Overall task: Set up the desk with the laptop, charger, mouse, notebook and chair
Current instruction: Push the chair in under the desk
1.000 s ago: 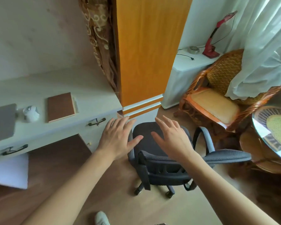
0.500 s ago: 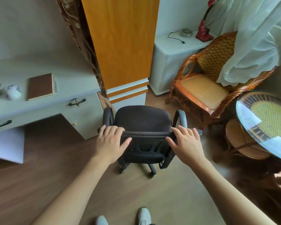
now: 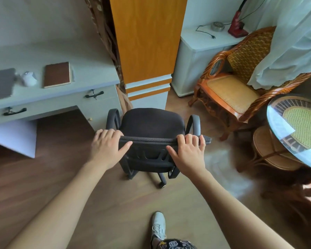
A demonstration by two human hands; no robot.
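A black office chair [image 3: 152,126] with armrests stands on the wood floor to the right of the pale grey desk [image 3: 65,97], its seat facing away from me. My left hand [image 3: 106,146] grips the left end of the backrest's top edge, and my right hand [image 3: 188,151] grips the right end. On the desk lie a closed grey laptop [image 3: 0,83] at the left edge, a white mouse [image 3: 29,79] beside it, and a brown notebook [image 3: 57,74]. No charger shows.
An orange wardrobe [image 3: 145,42] rises just beyond the chair. A rattan armchair [image 3: 232,83] under a white curtain, a glass-topped rattan table [image 3: 298,126] and a white cabinet [image 3: 205,51] with a red lamp crowd the right. My shoe [image 3: 158,225] is on the floor below.
My hands went from hovering open above the chair to closing on the top of its backrest. The view has shifted so the chair faces straight away from me.
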